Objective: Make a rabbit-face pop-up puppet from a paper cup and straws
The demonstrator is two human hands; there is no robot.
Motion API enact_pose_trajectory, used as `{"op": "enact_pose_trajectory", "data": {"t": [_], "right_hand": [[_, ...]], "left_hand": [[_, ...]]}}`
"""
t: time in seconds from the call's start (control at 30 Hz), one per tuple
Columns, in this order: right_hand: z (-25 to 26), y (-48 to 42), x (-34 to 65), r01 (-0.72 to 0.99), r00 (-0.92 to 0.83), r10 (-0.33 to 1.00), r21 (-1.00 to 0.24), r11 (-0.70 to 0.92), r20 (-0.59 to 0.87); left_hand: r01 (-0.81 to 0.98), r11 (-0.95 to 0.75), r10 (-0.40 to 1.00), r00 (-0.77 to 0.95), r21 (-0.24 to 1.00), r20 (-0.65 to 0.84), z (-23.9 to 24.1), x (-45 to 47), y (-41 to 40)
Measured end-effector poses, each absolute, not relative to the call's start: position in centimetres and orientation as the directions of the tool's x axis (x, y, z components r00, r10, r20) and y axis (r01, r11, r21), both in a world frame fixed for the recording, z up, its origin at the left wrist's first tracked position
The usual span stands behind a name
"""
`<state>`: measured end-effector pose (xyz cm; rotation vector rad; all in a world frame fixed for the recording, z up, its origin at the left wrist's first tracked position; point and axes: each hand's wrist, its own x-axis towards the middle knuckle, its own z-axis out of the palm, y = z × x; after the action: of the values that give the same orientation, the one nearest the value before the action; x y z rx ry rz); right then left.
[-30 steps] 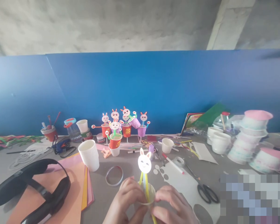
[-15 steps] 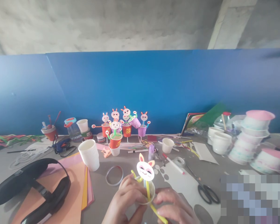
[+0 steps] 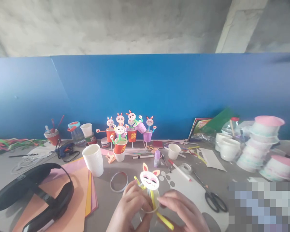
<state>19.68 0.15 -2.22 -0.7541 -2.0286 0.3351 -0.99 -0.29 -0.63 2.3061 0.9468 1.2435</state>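
A blue partition point(image 3: 135, 87) backs the grey surface point(image 3: 103, 199). In the head view, a pale cup point(image 3: 156, 198) sits between both hands: the left grip point(image 3: 132, 206) clasps its side; whether the curved right grip point(image 3: 181, 207) pinches anything, I cannot tell. Cup, rabbit head point(image 3: 149, 180) and yellow strip point(image 3: 165, 220) look light and easily creased; the cup's wall, held gently, seems safest.

Left hand point(image 3: 134, 206) curled, right hand point(image 3: 183, 209) near it, loosely bent
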Motion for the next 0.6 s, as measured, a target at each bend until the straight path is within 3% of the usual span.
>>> {"op": "enact_pose_trajectory", "data": {"t": [0.1,0.2,0.6], "right_hand": [[-1.5,1.0,20.3,0.349,-0.502,0.601,-0.491,0.798,0.622],[-0.9,1.3,20.1,0.335,-0.479,0.615,-0.518,0.787,0.626],[-0.9,1.3,19.8,0.371,-0.467,0.800,-0.737,0.565,0.378]], "left_hand": [[0.426,-0.744,0.665,0.401,0.514,0.631,-0.9,-0.9,-0.3],[0.450,-0.766,0.629,0.380,0.459,0.678,-1.5,-0.8,-0.1],[0.601,-0.739,0.603,0.390,0.303,0.696,-1.2,-0.5,-0.3]]}}
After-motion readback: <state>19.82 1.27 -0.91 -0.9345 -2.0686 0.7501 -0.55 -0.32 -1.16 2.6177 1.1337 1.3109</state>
